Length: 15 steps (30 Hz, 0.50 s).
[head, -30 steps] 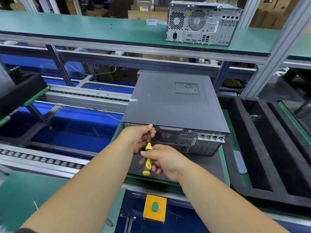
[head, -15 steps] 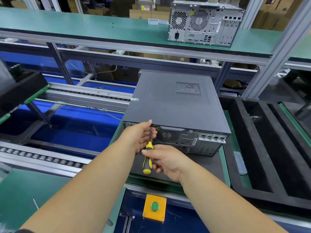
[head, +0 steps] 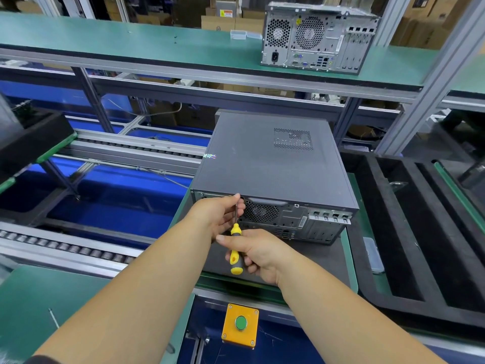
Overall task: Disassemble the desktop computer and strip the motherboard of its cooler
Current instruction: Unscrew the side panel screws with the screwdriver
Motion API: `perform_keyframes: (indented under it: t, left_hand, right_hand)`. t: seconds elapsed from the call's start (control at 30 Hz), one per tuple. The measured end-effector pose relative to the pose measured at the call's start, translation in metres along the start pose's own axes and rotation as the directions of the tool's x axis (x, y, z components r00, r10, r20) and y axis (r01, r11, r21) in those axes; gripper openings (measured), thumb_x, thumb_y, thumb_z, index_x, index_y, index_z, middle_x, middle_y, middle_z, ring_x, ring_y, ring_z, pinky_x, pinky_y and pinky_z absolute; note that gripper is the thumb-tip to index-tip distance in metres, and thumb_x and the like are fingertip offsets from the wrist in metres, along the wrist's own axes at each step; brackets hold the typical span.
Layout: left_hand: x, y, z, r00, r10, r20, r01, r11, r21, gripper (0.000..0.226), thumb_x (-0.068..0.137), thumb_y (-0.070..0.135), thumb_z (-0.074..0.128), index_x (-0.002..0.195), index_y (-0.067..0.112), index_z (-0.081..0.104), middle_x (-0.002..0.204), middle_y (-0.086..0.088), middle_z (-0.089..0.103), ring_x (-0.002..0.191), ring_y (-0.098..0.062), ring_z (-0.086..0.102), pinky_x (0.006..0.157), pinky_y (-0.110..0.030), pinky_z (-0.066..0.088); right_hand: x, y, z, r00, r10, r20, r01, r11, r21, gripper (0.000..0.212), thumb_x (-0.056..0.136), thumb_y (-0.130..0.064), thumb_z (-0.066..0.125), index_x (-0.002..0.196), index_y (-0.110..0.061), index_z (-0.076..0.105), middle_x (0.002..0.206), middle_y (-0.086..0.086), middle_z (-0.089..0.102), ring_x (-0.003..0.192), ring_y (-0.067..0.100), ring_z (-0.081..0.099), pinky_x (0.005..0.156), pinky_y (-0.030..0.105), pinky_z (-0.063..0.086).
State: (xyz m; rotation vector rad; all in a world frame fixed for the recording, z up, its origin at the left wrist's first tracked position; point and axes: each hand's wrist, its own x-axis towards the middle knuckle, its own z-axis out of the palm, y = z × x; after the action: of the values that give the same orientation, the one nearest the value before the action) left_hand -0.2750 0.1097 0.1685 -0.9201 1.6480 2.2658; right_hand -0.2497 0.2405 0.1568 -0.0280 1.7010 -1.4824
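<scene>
A dark grey desktop computer lies on its side on a black mat, with its rear panel of fan grille and ports facing me. A screwdriver with a yellow and black handle points up at the top left edge of that rear panel. My right hand grips the handle. My left hand pinches the metal shaft near the tip, against the case. The cover is closed, so the motherboard and cooler are hidden.
A second grey computer case stands on the green upper shelf. Black foam trays lie to the right. A yellow box with a green button sits in front. Roller conveyor rails run at the left.
Both hands and the screwdriver have shifted slightly up and right along the rear panel; the grip on the tool is unchanged.
</scene>
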Motion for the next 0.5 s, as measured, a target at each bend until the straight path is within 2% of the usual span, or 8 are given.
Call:
perform_keyframes:
  t: [0.1, 0.17, 0.23, 0.3, 0.37, 0.5]
  left_hand:
    - [0.0011, -0.0006, -0.0009, 1.000, 0.001, 0.000, -0.001, 1.000, -0.009, 0.018, 0.096, 0.021, 0.059, 0.084, 0.011, 0.067, 0.060, 0.007, 0.070, 0.063, -0.005, 0.063, 0.062, -0.017, 0.051]
    - [0.0015, -0.0007, -0.0012, 1.000, 0.009, 0.005, -0.009, 1.000, -0.018, 0.018, 0.096, 0.019, 0.058, 0.084, 0.009, 0.067, 0.060, 0.006, 0.070, 0.057, -0.004, 0.062, 0.054, -0.016, 0.052]
    - [0.0014, -0.0003, -0.0017, 1.000, 0.006, 0.015, -0.006, 1.000, -0.028, 0.019, 0.097, 0.018, 0.056, 0.085, 0.008, 0.067, 0.060, 0.005, 0.069, 0.053, -0.003, 0.062, 0.050, -0.015, 0.050]
    - [0.0014, 0.0005, -0.0025, 0.999, -0.015, 0.028, 0.016, 1.000, -0.027, 0.021, 0.098, 0.020, 0.055, 0.086, 0.008, 0.067, 0.062, 0.004, 0.070, 0.053, -0.004, 0.063, 0.050, -0.017, 0.050]
    - [0.0017, 0.0006, -0.0032, 0.999, -0.040, 0.033, 0.041, 0.999, -0.032, 0.024, 0.098, 0.023, 0.054, 0.086, 0.008, 0.067, 0.064, 0.002, 0.071, 0.057, -0.007, 0.064, 0.055, -0.021, 0.050]
    - [0.0005, -0.0017, -0.0029, 0.999, -0.036, -0.001, 0.036, 0.999, -0.037, 0.024, 0.094, 0.031, 0.060, 0.084, 0.010, 0.066, 0.063, 0.004, 0.071, 0.062, -0.008, 0.066, 0.059, -0.024, 0.049]
  right_hand:
    - [-0.0034, -0.0027, -0.0039, 0.999, -0.009, 0.041, 0.007, 0.999, 0.049, 0.021, 0.089, -0.036, 0.066, 0.094, -0.016, 0.063, 0.066, 0.000, 0.068, 0.042, 0.004, 0.040, 0.040, 0.015, 0.031]
    - [-0.0058, -0.0043, -0.0057, 0.993, -0.003, 0.118, -0.016, 0.987, 0.159, 0.017, 0.095, -0.025, 0.054, 0.095, -0.011, 0.063, 0.070, 0.004, 0.068, 0.045, 0.006, 0.041, 0.043, 0.015, 0.033]
    - [-0.0075, -0.0042, -0.0060, 0.989, -0.031, 0.146, 0.000, 0.978, 0.207, 0.016, 0.095, -0.014, 0.049, 0.096, -0.008, 0.064, 0.072, 0.006, 0.067, 0.046, 0.006, 0.043, 0.045, 0.015, 0.034]
    - [-0.0077, -0.0020, -0.0051, 0.988, -0.090, 0.127, 0.064, 0.978, 0.200, 0.008, 0.094, -0.011, 0.056, 0.094, -0.010, 0.064, 0.069, 0.004, 0.062, 0.046, 0.005, 0.044, 0.044, 0.015, 0.034]
    - [-0.0075, -0.0004, -0.0038, 0.987, -0.124, 0.100, 0.103, 0.976, 0.190, 0.004, 0.092, -0.016, 0.064, 0.088, -0.015, 0.063, 0.066, 0.002, 0.059, 0.046, 0.006, 0.044, 0.043, 0.016, 0.034]
    - [-0.0059, 0.0017, -0.0008, 0.995, -0.092, 0.049, 0.085, 0.989, 0.124, 0.008, 0.089, -0.027, 0.069, 0.090, -0.021, 0.065, 0.066, -0.001, 0.066, 0.046, 0.007, 0.046, 0.042, 0.017, 0.034]
